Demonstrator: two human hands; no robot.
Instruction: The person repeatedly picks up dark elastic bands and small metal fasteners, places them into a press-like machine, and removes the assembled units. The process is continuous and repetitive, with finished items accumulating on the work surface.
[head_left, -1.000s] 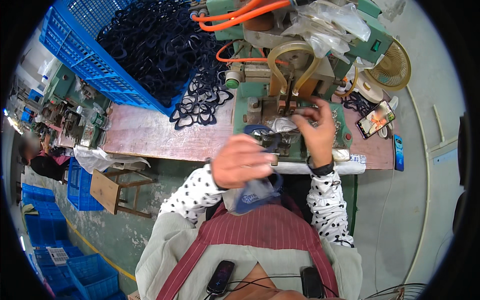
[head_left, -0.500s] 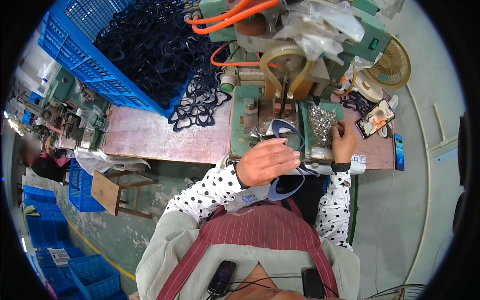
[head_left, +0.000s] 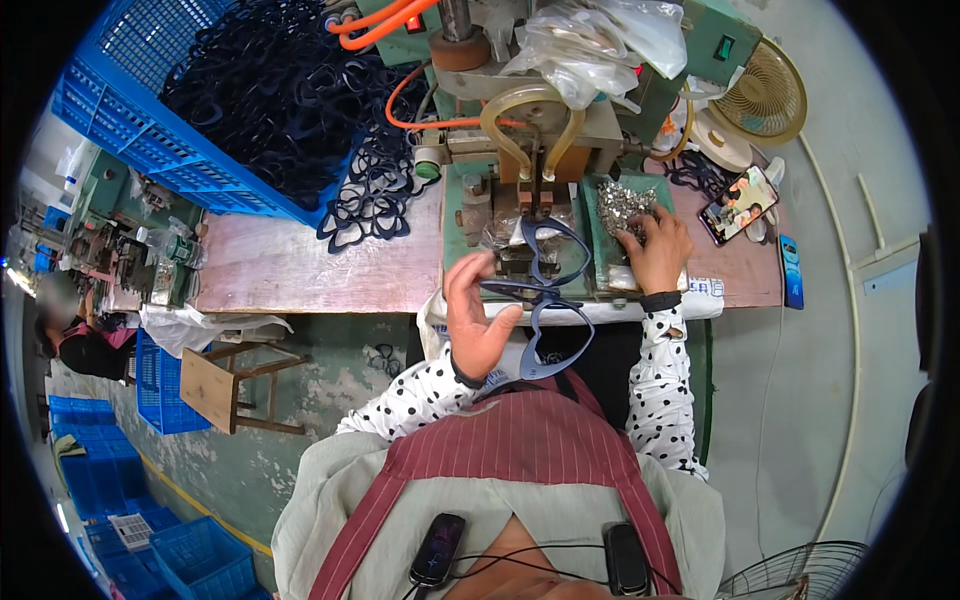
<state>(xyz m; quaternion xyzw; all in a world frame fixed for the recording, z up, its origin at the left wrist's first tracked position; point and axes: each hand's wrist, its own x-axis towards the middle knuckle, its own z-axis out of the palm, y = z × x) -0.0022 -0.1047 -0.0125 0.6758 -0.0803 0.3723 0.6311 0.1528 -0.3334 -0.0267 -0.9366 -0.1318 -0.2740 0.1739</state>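
A dark blue spectacle frame point(head_left: 528, 361) with two wide pointed rims lies across the front of the press, its upper rim close under the press head point(head_left: 535, 200). Just left of its folded middle is my left hand point(head_left: 477, 318), fingers loosely bent and thumb apart, with nothing seen gripped. My right hand point(head_left: 658, 252) reaches into a green tray point(head_left: 600, 262) at the right of the press. Its thumb and fingertips close together at a heap of small shiny metal parts point(head_left: 622, 203); what they hold is too small to make out.
A blue crate point(head_left: 170, 145) of dark frames stands back left, with loose frames point(head_left: 370, 212) spilling onto the table point(head_left: 320, 270). To the right lie a lit phone point(head_left: 740, 205), a blue device point(head_left: 791, 270) and a fan point(head_left: 765, 95). Orange hoses point(head_left: 385, 20) hang above.
My left hand has come off the spectacle frame, moved left and spread its thumb. The frame now sits further forward under the press head. My right hand has moved deeper into the metal parts.
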